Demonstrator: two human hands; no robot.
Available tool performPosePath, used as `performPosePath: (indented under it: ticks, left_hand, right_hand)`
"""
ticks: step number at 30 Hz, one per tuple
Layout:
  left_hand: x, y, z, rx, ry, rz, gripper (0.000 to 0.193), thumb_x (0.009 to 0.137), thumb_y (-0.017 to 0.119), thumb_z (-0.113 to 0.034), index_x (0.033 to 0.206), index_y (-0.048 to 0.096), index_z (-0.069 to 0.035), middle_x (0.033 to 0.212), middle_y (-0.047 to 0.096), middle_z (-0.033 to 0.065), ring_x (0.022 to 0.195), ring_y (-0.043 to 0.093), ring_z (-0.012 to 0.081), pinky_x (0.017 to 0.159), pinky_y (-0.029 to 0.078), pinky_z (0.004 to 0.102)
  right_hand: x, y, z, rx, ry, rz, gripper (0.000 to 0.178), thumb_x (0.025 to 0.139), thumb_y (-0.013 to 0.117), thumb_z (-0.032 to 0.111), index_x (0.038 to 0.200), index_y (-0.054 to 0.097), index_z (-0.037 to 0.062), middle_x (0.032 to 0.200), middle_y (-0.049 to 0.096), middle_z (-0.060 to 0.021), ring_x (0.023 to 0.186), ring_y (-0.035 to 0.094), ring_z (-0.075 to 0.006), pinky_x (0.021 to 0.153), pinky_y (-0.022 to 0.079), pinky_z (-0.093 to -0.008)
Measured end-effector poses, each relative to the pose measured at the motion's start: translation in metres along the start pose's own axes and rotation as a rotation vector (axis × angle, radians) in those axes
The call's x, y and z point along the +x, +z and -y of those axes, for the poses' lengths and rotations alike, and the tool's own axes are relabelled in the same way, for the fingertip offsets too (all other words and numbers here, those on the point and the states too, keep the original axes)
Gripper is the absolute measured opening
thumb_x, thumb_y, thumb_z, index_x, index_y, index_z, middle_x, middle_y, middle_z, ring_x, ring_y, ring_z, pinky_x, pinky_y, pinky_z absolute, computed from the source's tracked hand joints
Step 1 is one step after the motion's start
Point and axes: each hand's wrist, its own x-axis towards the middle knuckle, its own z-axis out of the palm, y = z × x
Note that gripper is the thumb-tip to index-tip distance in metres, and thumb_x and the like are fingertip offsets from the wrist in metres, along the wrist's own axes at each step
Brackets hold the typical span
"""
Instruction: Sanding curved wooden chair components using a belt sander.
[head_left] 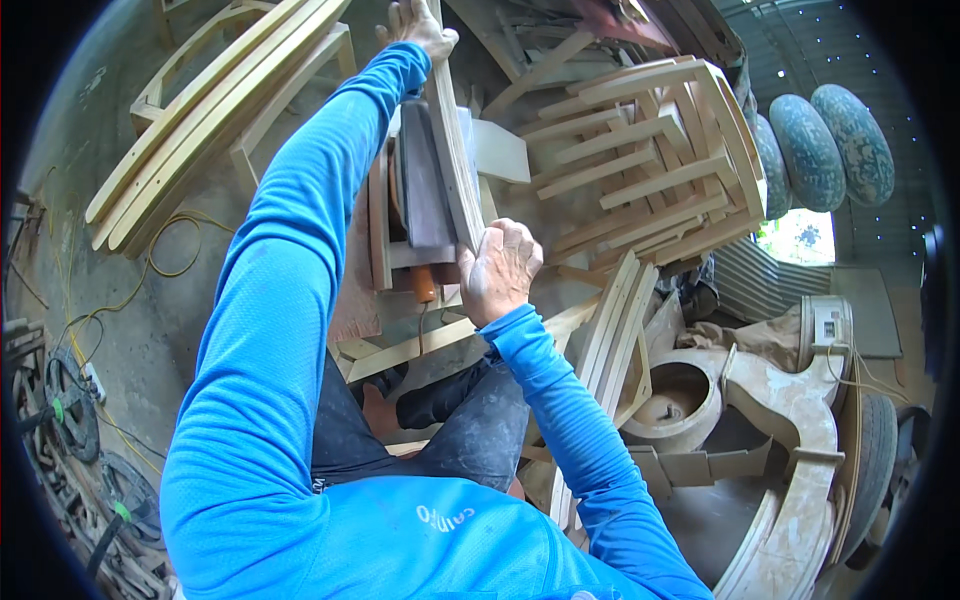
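Hands are well apart, both on one long wooden strip (455, 150): right hand (500, 265) has its fingers curled tight around the near end, while the left hand (418, 30) is way up by the far end, thumb beside the wood, though I honestly can't tell how firmly it's gripping. The strip runs lengthwise along the right edge of a dark flat surface (425, 185), which kinda looks like a sander belt, with an orange handle (424, 283) poking out below its near end. Off to the right of that there's a stack of slatted wooden frames (650, 160), and over on the left some long curved wooden pieces (210, 110) lie side by side, with a yellow cord (185, 217) looping over the floor (140, 320) near them. Lower right is a big dusty, cream-coloured machine housing (790, 400).
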Motion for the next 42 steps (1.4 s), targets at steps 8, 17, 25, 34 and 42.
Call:
performPosePath:
  ticks: [8, 17, 25, 34, 42]
  left_hand:
    - [-0.119, 0.008, -0.022, 0.428, 0.278, 0.043, 0.09, 0.09, 0.053, -0.04, 0.167, 0.013, -0.017, 0.176, 0.001, 0.0061, 0.162, -0.006, 0.0277, 0.127, -0.003, 0.0567]
    - [-0.391, -0.012, -0.032, 0.285, 0.431, 0.275, 0.091, 0.089, 0.055, -0.04, 0.162, 0.022, 0.003, 0.171, 0.01, 0.0256, 0.161, 0.002, 0.037, 0.127, 0.001, 0.0586]
    - [-0.516, -0.034, -0.057, 0.076, 0.348, 0.39, 0.097, 0.085, 0.069, -0.038, 0.16, 0.023, 0.004, 0.169, 0.009, 0.0286, 0.159, 0.001, 0.043, 0.125, 0.003, 0.0629]
    - [-0.354, -0.009, -0.031, 0.188, 0.372, 0.231, 0.089, 0.085, 0.059, -0.04, 0.159, 0.03, 0.001, 0.168, 0.017, 0.0245, 0.16, 0.006, 0.0383, 0.126, 0.004, 0.0606]
    - [-0.208, 0.003, -0.004, 0.288, 0.411, 0.178, 0.086, 0.09, 0.053, -0.043, 0.161, 0.027, -0.003, 0.171, 0.016, 0.0187, 0.161, 0.007, 0.0326, 0.128, 0.003, 0.0558]
  right_hand:
    - [-0.125, -0.054, -0.03, 0.305, 0.2, 0.248, 0.038, 0.093, 0.068, 0.021, 0.122, 0.051, 0.004, 0.101, 0.064, -0.0247, 0.087, 0.066, -0.046, 0.073, 0.054, -0.0519]
    - [-0.34, -0.211, -0.032, 0.465, 0.433, 0.507, 0.051, 0.092, 0.069, 0.02, 0.139, 0.05, 0.0115, 0.106, 0.07, -0.0246, 0.092, 0.068, -0.0474, 0.074, 0.057, -0.0496]
    - [-0.411, -0.311, -0.02, 0.17, 0.603, 0.573, 0.051, 0.082, 0.071, 0.014, 0.132, 0.063, 0.0099, 0.106, 0.073, -0.0193, 0.087, 0.072, -0.0408, 0.072, 0.058, -0.045]
    - [-0.266, -0.248, -0.02, 0.216, 0.494, 0.519, 0.054, 0.086, 0.067, 0.015, 0.139, 0.057, 0.0081, 0.096, 0.07, -0.0275, 0.086, 0.07, -0.0471, 0.072, 0.056, -0.0485]
    - [-0.162, -0.16, -0.013, 0.231, 0.334, 0.459, 0.055, 0.083, 0.072, 0.014, 0.135, 0.058, 0.0052, 0.118, 0.066, -0.0225, 0.107, 0.065, -0.0402, 0.091, 0.052, -0.0471]
